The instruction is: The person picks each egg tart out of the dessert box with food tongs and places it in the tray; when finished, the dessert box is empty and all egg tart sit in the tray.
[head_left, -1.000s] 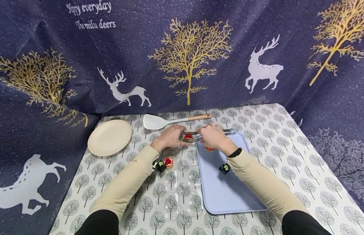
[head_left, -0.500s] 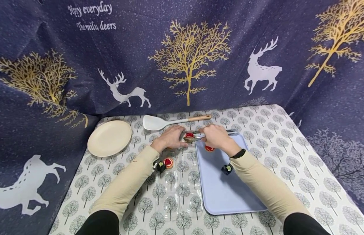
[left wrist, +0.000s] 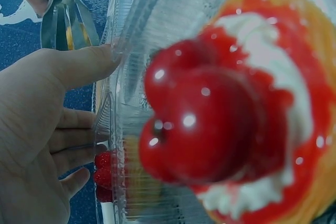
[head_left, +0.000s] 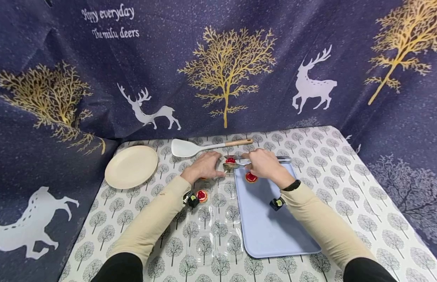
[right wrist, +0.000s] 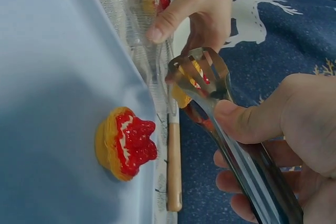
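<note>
Between both hands, metal tongs (head_left: 239, 162) grip a cherry tart (head_left: 230, 161).

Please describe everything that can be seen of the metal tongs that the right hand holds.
The tongs look like shiny steel, with two long flat arms that end in slotted, spoon-shaped tips. The right hand grips the arms, thumb on top, fingers curled beneath. The tongs lie almost level above the far edge of the blue tray, tips pointing toward the left hand. Between the tips sits a small tart with red topping. Whether the tips touch the clear plastic box cannot be told.
</note>
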Available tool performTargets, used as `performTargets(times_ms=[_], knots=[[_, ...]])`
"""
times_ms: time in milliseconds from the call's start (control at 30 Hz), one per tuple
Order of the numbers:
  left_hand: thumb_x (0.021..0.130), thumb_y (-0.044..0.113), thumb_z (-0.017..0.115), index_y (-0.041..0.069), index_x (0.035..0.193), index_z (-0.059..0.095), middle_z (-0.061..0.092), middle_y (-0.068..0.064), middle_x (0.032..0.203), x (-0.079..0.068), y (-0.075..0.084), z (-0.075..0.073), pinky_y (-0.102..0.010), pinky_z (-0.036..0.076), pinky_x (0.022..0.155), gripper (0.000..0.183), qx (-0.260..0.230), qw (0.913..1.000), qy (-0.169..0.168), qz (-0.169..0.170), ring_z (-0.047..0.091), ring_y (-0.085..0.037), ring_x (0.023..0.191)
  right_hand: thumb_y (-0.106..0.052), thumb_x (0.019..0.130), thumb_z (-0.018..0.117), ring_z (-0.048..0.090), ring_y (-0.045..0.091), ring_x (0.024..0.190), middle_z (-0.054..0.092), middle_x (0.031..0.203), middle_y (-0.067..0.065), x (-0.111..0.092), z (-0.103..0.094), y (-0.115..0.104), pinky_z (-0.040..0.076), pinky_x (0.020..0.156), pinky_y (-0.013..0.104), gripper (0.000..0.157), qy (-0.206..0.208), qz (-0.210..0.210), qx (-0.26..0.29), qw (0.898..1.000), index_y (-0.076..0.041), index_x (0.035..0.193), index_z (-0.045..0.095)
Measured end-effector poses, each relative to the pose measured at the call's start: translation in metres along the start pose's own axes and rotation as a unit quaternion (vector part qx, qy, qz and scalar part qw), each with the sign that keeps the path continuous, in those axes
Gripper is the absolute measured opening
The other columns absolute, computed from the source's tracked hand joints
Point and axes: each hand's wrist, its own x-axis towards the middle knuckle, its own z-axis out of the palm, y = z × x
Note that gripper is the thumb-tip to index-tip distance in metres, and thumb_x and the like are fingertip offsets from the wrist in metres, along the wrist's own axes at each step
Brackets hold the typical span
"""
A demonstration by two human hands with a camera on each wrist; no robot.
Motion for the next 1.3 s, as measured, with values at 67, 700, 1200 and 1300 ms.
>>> performTargets(times_ms=[67, 700, 1200, 1300], knots=[[0.077, 0.055, 0.075, 0.01, 0.147, 0.04, 0.039, -0.012, 0.153, 0.0, 0.0, 0.0, -0.046, 0.022, 0.121, 0.089, -0.001, 1.0, -0.001, -0.002, 0.033, -0.03, 0.143, -0.024, 0.081, 0.078, 0.054, 0.016, 0.053, 0.073, 0.097, 0.016, -0.003, -0.002, 0.001, 0.043, 0.037, 0.023, 0.051, 0.001, 0.004, 0.007, 1.0, -0.016, 0.13, 0.063], [0.077, 0.056, 0.075, 0.01, 0.145, 0.043, 0.042, -0.012, 0.151, 0.0, 0.0, -0.001, -0.045, 0.025, 0.12, 0.088, 0.003, 1.0, 0.001, 0.002, 0.037, -0.03, 0.141, -0.025, 0.081, 0.078, 0.049, 0.015, 0.05, 0.073, 0.098, 0.016, -0.032, -0.008, 0.03, 0.041, 0.039, 0.024, 0.05, 0.032, 0.014, 0.011, 0.999, -0.016, 0.129, 0.064], [0.077, 0.055, 0.076, 0.01, 0.145, 0.043, 0.041, -0.013, 0.151, -0.002, 0.001, -0.001, -0.046, 0.024, 0.12, 0.088, -0.009, 0.9999, 0.01, 0.0, 0.035, -0.031, 0.142, -0.027, 0.082, 0.077, 0.05, 0.019, 0.053, 0.072, 0.096, 0.018, -0.059, -0.009, 0.051, 0.043, 0.04, 0.028, 0.052, 0.038, 0.051, 0.021, 0.998, -0.015, 0.13, 0.063], [0.076, 0.055, 0.076, 0.009, 0.145, 0.043, 0.041, -0.014, 0.152, -0.001, 0.0, 0.0, -0.047, 0.023, 0.121, 0.089, -0.011, 0.9999, 0.01, 0.0, 0.034, -0.031, 0.142, -0.028, 0.082, 0.077, 0.052, 0.019, 0.057, 0.072, 0.094, 0.015, -0.063, -0.009, 0.055, 0.045, 0.043, 0.03, 0.052, 0.041, 0.055, 0.015, 0.998, -0.015, 0.13, 0.063]])
